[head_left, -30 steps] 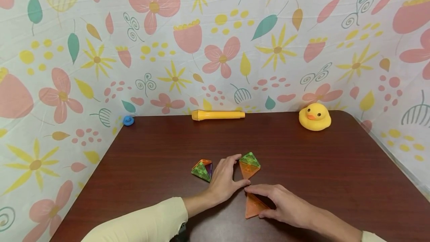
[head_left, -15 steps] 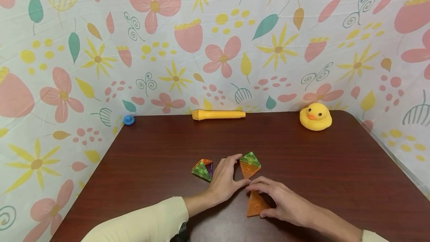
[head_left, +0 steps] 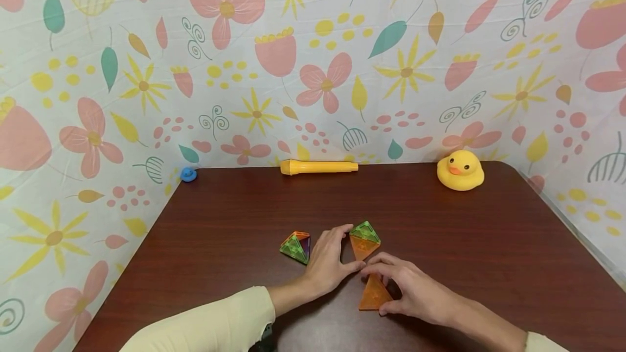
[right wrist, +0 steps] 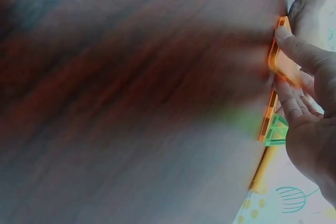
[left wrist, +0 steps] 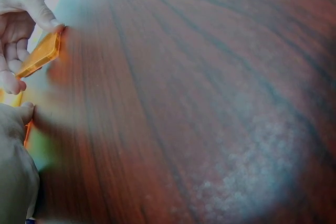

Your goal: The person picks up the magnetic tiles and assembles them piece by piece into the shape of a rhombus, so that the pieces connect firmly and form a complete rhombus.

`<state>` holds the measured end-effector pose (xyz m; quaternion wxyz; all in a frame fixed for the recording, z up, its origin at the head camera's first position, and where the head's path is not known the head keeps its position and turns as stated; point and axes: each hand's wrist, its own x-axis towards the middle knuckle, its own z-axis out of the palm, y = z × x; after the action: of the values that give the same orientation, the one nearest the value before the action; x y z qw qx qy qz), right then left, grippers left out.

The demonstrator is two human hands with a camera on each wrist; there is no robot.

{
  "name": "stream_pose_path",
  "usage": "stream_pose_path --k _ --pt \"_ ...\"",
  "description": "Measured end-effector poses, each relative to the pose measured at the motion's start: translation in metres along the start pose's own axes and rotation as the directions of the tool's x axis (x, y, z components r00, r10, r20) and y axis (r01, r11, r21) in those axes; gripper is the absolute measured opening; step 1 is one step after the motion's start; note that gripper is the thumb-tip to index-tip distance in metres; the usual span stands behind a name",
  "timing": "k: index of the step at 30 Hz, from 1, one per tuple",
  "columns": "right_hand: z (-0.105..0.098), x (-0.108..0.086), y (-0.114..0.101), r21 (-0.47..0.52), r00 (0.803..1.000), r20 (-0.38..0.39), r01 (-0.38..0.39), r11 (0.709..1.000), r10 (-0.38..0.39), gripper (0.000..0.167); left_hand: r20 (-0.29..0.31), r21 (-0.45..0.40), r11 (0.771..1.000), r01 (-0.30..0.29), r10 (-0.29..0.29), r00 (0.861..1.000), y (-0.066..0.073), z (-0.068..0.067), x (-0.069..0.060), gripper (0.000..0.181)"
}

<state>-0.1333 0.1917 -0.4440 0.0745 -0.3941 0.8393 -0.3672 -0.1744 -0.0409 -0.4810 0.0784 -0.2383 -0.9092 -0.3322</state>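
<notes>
In the head view, my right hand (head_left: 415, 292) pinches an orange triangular magnetic tile (head_left: 374, 295) between the thumb at its lower corner and fingers near its top. The right wrist view shows that tile (right wrist: 273, 59) tilted up from the table. My left hand (head_left: 326, 262) rests beside a flat pair, an orange triangular tile (head_left: 363, 247) joined to a folded green piece (head_left: 364, 231); its thumb touches the orange tip and its index finger reaches the upper left corner. Left of that hand lies a small green, orange and purple tile shape (head_left: 295, 247), partly hidden.
A yellow toy microphone (head_left: 320, 167) lies along the back edge of the brown table (head_left: 235, 205). At the back right sits a yellow rubber duck (head_left: 460, 170), and a small blue toy (head_left: 188, 174) is in the back left corner. Flower-patterned cloth (head_left: 323, 42) surrounds the table.
The orange tile in my right hand has turned and its lower edge has moved slightly up and right. My right fingers have shifted with it. The left hand stays put.
</notes>
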Motion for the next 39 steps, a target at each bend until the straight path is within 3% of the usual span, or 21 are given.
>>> stream_pose_path --k 5,10,14,18,23,29,34,39 --pt "-0.002 0.0 0.002 0.026 1.0 -0.021 -0.019 0.999 0.02 0.058 -0.005 -0.005 1.0 -0.001 0.001 1.0 0.0 0.001 0.0 0.079" --pt "-0.003 0.001 0.002 0.081 0.999 -0.052 0.016 0.997 -0.012 0.058 -0.011 -0.006 1.0 -0.007 0.006 1.0 -0.001 0.001 0.0 0.08" --pt "-0.006 0.002 0.002 0.138 0.999 -0.046 -0.013 0.99 0.019 0.055 -0.015 -0.003 1.0 -0.008 0.008 1.0 -0.001 0.001 -0.001 0.08" --pt "-0.01 0.003 0.002 0.129 0.997 -0.046 -0.048 0.991 0.055 0.047 -0.014 0.002 1.0 -0.012 0.012 1.0 -0.002 0.002 -0.001 0.08" --pt "-0.012 0.003 0.004 0.097 0.997 -0.079 -0.016 0.995 0.024 0.037 -0.01 -0.002 1.0 -0.016 0.016 1.0 -0.003 0.002 0.0 0.083" --pt "-0.017 0.003 0.006 0.138 0.997 -0.08 0.018 0.99 -0.007 0.022 -0.012 -0.007 1.0 -0.015 0.015 1.0 -0.002 0.002 0.0 0.082" --pt "-0.027 0.007 0.005 0.133 0.993 -0.099 0.076 0.988 -0.063 0.02 -0.013 -0.005 1.0 -0.015 0.015 1.0 -0.002 0.002 0.0 0.082" --pt "-0.038 0.013 0.006 0.086 0.974 -0.184 0.149 0.985 -0.131 0.023 -0.01 -0.004 1.0 -0.003 0.003 1.0 -0.003 0.002 0.0 0.082"
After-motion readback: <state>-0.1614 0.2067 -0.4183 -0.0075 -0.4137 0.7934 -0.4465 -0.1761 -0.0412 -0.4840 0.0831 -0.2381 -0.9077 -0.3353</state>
